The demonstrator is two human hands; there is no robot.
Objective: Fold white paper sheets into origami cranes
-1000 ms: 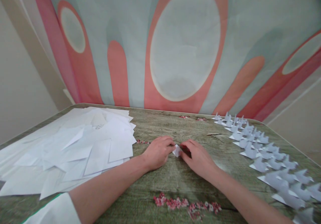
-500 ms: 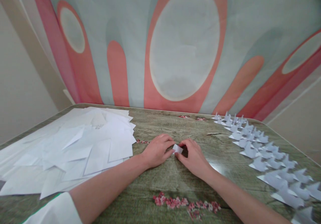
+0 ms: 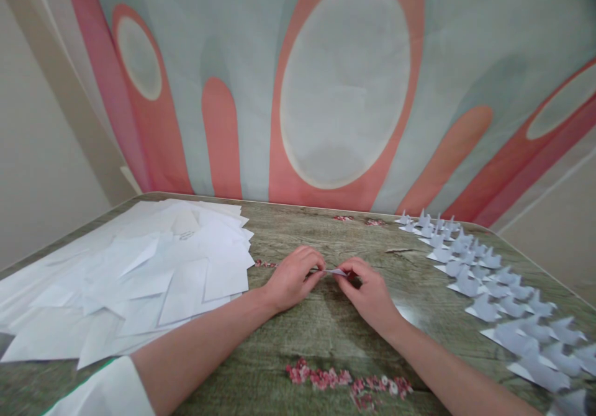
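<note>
Evidently for control, I log the left hand (image 3: pixel 295 279) and right hand (image 3: pixel 367 295) pinching opposite ends of the small folded paper (image 3: pixel 336 272) over the counter (image 3: pixel 298 226), between loose sheets (image 3: pixel 189 285) and folded figures (image 3: pixel 484 308), presumably spaced apart for working room.

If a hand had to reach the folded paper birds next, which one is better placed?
Right hand, probably: the folded paper birds stand on its side, while the left hand is nearer the paper sheets. Both hold the small folded paper.
</note>
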